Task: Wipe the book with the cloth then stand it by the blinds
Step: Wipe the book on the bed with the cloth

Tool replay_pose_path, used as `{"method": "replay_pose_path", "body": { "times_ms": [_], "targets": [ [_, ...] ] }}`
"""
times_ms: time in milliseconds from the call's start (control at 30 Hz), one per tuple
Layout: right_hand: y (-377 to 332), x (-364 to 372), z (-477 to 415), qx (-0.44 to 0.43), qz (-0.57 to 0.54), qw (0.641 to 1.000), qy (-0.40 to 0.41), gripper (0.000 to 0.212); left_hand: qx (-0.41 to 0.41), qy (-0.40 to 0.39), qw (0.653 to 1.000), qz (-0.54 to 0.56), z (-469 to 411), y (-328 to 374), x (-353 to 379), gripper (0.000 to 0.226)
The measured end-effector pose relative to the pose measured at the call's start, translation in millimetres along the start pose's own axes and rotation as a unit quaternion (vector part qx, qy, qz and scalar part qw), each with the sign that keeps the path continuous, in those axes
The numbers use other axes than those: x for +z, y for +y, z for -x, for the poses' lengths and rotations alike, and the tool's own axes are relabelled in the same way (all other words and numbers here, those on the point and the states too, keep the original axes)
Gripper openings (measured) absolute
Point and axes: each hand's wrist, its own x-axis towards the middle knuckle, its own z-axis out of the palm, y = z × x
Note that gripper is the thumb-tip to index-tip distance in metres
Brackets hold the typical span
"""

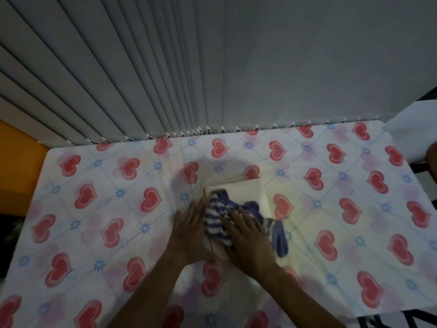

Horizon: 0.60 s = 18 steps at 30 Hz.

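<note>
A pale cream book [246, 191] lies flat in the middle of the table, its far half showing. A blue-and-white striped cloth [218, 215] is spread over its near half. My right hand [248, 235] presses flat on the cloth with fingers together. My left hand [189, 230] lies flat beside the book's left edge, touching the cloth's side. Grey vertical blinds [165, 79] hang behind the table's far edge.
The table wears a white cloth printed with red hearts [331, 209]. An orange surface [16, 166] stands at the left. A white object [416, 129] and part of another person's arm [432, 162] show at the right edge.
</note>
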Motion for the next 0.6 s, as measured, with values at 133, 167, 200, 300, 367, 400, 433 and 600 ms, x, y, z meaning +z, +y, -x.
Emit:
{"method": "replay_pose_path", "body": {
  "times_ms": [133, 167, 200, 300, 367, 400, 433, 600],
  "targets": [
    [46.2, -13.9, 6.2, 0.029, 0.031, 0.999, 0.004, 0.061, -0.01, 0.001, 1.0, -0.01, -1.0, 0.0, 0.7, 0.16],
    [50.0, -19.1, -10.2, 0.066, 0.041, 0.997, 0.026, 0.063, -0.012, -0.001, 1.0, -0.013, -1.2, -0.5, 0.2, 0.161],
    [46.4, -23.2, -28.3, 0.101, 0.054, 0.993, 0.035, 0.065, -0.01, -0.004, 1.0, -0.016, -1.3, -0.8, 0.1, 0.161],
    [12.6, -17.1, -56.4, 0.149, 0.05, 0.987, 0.036, 0.066, -0.009, -0.007, 1.0, -0.018, -1.0, -2.8, 1.8, 0.161],
    [-9.4, -7.7, -42.3, 0.126, 0.041, 0.991, 0.034, 0.064, -0.002, -0.001, 1.0, -0.006, -1.3, -3.3, 2.8, 0.159],
    [-17.5, -2.2, -25.1, 0.103, 0.045, 0.993, 0.027, 0.062, 0.003, 0.004, 1.0, 0.001, -1.2, -3.4, 2.9, 0.155],
    [-22.7, 1.5, -5.3, 0.077, 0.046, 0.996, 0.014, 0.06, 0.008, 0.008, 1.0, 0.005, -0.7, -3.1, 2.7, 0.151],
    [14.9, -8.3, 51.1, 0.042, 0.057, 0.997, -0.035, 0.063, 0.008, 0.003, 1.0, -0.001, -0.9, -2.9, 2.8, 0.154]
  ]
}}
